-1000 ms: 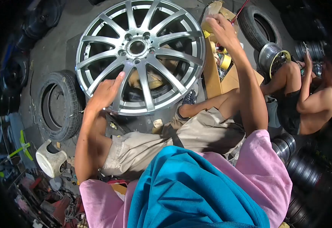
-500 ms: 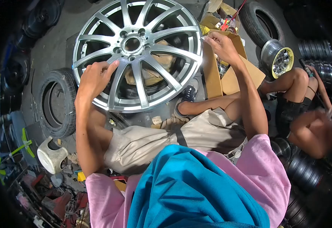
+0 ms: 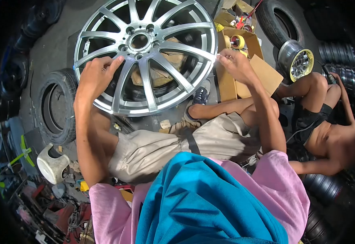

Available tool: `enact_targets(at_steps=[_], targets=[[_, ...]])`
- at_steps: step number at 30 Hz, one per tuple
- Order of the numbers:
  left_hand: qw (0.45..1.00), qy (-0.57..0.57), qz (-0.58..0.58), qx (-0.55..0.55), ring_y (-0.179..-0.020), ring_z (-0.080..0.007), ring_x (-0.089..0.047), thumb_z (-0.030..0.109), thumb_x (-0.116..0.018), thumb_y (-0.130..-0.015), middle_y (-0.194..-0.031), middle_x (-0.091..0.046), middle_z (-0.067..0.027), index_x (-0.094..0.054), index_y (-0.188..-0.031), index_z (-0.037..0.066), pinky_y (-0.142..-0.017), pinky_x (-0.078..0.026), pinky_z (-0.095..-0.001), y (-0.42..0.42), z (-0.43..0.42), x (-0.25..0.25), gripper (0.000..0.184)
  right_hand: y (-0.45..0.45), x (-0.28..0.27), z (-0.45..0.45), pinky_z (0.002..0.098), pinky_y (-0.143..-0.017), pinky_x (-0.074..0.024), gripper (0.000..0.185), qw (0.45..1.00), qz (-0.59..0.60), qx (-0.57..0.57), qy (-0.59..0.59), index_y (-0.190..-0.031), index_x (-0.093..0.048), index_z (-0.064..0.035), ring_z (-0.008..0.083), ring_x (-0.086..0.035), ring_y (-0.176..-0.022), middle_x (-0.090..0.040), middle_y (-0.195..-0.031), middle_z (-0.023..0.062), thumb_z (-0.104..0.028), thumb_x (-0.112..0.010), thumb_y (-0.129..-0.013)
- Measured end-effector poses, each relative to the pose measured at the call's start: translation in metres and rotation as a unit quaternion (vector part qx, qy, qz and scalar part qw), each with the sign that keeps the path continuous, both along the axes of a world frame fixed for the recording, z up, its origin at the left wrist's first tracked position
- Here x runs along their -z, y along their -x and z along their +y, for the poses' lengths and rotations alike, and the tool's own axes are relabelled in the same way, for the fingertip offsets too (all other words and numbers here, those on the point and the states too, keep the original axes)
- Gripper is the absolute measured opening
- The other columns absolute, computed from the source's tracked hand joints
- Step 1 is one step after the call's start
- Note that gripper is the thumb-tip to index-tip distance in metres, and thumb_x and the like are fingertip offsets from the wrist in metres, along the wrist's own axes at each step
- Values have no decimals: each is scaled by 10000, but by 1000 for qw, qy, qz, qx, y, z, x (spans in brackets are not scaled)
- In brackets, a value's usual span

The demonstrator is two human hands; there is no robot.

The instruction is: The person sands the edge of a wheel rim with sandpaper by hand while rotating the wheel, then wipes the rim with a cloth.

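Note:
A silver multi-spoke alloy wheel point(image 3: 148, 87) lies face up and slightly tilted in front of me, over another round thing partly hidden below. My left hand point(image 3: 97, 77) grips the wheel at its left side, thumb lying on a spoke and fingers curled at the gap between spokes. At the right edge of the rim, my right hand point(image 3: 236, 65) pinches a small whitish piece point(image 3: 217, 57) between thumb and fingers, against or very near the lip. What that piece is, I cannot make out.
An open cardboard box point(image 3: 227, 83) with yellow-ended rollers stands right of the wheel. Tires lie at left point(image 3: 57, 107) and upper right point(image 3: 281, 24), near a yellow-lipped wheel point(image 3: 301, 65). A white stool point(image 3: 52, 164) is lower left. Another person point(image 3: 320, 130) sits at right.
My right hand has moved down along the rim's right edge. The wheel appears slightly higher and further left. My left hand keeps its hold. The other person's arm has swung lower.

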State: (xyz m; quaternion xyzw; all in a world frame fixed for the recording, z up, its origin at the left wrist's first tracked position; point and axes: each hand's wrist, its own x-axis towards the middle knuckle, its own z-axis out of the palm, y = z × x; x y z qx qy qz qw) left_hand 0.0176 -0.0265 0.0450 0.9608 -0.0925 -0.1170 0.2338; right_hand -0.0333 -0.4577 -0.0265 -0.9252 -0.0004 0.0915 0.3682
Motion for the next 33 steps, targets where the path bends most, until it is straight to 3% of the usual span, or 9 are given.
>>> enact_targets(at_steps=[11,16,21,23,24,25,30,32,33], targets=[[999,35,-16,8,-625,-375,-563,486,-640,-1028,-693,-624,-235,-730,-905,-67,-662,-476,-445,-2,5,1,573,17,-8,21,422,-778,-534,319,998,-34,52,5,-1000,-747,-6,314,-712,-784,-726,-809,179,-310,-655,-972],[999,36,-30,12,-608,-337,-500,495,-641,-1026,-652,-566,-205,-710,-869,-80,-647,-457,-438,-1,5,0,600,49,-4,42,427,-789,-546,305,997,1,82,-13,-989,-744,-5,328,-730,-836,-734,-859,202,-298,-661,-964],[999,27,-18,7,-627,-331,-534,533,-632,-1017,-669,-588,-200,-747,-913,-67,-667,-472,-430,1,6,-1,620,86,10,76,447,-794,-550,308,989,3,134,-67,-977,-733,3,385,-728,-877,-736,-902,212,-298,-670,-953],[999,14,-27,15,-638,-207,-547,528,-597,-1044,-659,-592,-113,-704,-849,-55,-639,-452,-372,2,7,0,624,96,2,95,452,-785,-546,310,988,12,140,-59,-967,-733,6,388,-723,-860,-733,-892,211,-298,-670,-953],[999,15,-27,14,-638,-207,-547,528,-597,-1044,-659,-592,-113,-704,-849,-55,-639,-452,-372,2,8,-1,624,100,-3,102,456,-776,-543,313,987,21,148,-53,-956,-732,9,391,-717,-842,-729,-882,211,-297,-669,-953],[999,15,-25,12,-639,-208,-552,530,-600,-1041,-660,-594,-113,-704,-847,-57,-640,-454,-371,2,8,-1,627,102,-6,106,430,-729,-531,312,988,13,141,-62,-940,-728,18,336,-700,-761,-714,-834,195,-288,-673,-957],[999,20,-25,5,-636,-209,-547,534,-610,-1035,-655,-589,-111,-701,-839,-63,-636,-450,-373,3,10,1,635,97,-2,97,377,-672,-508,299,979,34,172,-105,-930,-724,25,234,-646,-665,-679,-745,151,-271,-690,-958],[999,28,-25,3,-619,-309,-552,537,-645,-1006,-669,-614,-185,-781,-993,-49,-664,-480,-427,3,12,0,602,98,-1,95,364,-661,-503,295,975,30,185,-116,-926,-723,25,210,-633,-646,-668,-721,138,-267,-697,-957],[999,29,-25,0,-619,-309,-552,537,-645,-1006,-669,-614,-185,-781,-993,-49,-664,-480,-427,2,13,-1,602,99,-2,98,367,-655,-500,300,978,30,178,-107,-922,-723,25,213,-634,-642,-665,-713,139,-272,-700,-957]])
